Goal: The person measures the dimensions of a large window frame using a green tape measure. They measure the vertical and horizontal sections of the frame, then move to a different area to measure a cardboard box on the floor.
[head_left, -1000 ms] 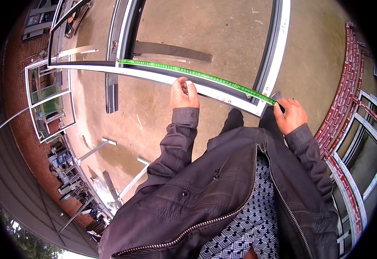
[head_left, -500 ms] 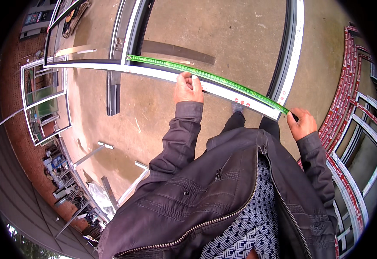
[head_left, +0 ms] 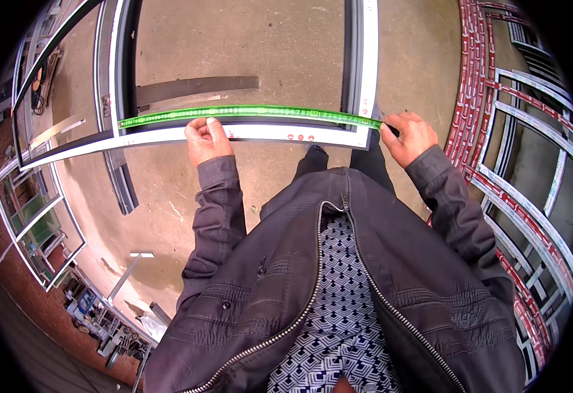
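Observation:
A green tape measure blade (head_left: 260,111) is stretched out along the near rail of a white and dark-grey window frame (head_left: 267,133). Its left end lies by the upright bar at the left. My right hand (head_left: 409,137) is closed round the tape measure at the frame's right corner, a dark bit of its case showing between the fingers. Along the near rail, my left hand (head_left: 209,140) is pinched, thumb and fingertips at the blade's lower edge. The blade bows slightly upward between its ends.
Red-and-white wrapped profiles (head_left: 473,85) and stacked white frames (head_left: 529,190) line the right side. A smaller framed window (head_left: 37,216) stands at the left, above assorted tools and hardware (head_left: 96,321). Dark metal strips (head_left: 198,88) lie on the concrete floor beyond the tape.
The view has turned, so frame and tape now sit further left and run more level. Both hands keep their places along the tape, which stays stretched out.

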A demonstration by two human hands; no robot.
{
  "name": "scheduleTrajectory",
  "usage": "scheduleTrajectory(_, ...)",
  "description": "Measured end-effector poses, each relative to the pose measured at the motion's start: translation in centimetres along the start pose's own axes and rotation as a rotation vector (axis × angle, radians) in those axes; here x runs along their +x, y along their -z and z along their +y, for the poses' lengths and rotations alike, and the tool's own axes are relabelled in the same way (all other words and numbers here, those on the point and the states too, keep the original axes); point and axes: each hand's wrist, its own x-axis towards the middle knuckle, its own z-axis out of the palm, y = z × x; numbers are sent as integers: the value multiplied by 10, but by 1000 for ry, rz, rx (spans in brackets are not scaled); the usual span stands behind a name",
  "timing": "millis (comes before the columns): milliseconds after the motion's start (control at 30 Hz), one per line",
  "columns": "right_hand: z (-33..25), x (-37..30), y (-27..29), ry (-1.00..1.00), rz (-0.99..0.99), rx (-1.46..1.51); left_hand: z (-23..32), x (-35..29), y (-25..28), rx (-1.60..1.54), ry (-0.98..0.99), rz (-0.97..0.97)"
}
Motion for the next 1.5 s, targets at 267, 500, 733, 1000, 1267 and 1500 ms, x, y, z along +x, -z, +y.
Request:
scheduleTrajectory(267, 0, -6, -5, -20, 18, -36, -11, 12, 3, 106, -34, -13)
scheduleTrajectory(500, 4, -7, -15, 4, 60, -65, -15, 15, 3, 128, -48, -21)
scheduleTrajectory(733, 6, -4, -20, 40, 149, -59, -8, 13, 3, 151, -50, -34)
scheduleTrajectory(1000, 9, -1, -22, 60, 179, -60, -2, 11, 3, 151, -35, -45)
scheduleTrajectory(1267, 9, 0, -21, 67, 190, -62, -8, 12, 3, 109, -36, -48)
scheduleTrajectory(1500, 10, -1, -22, 78, 208, -60, -4, 10, 2, 99, -32, -50)
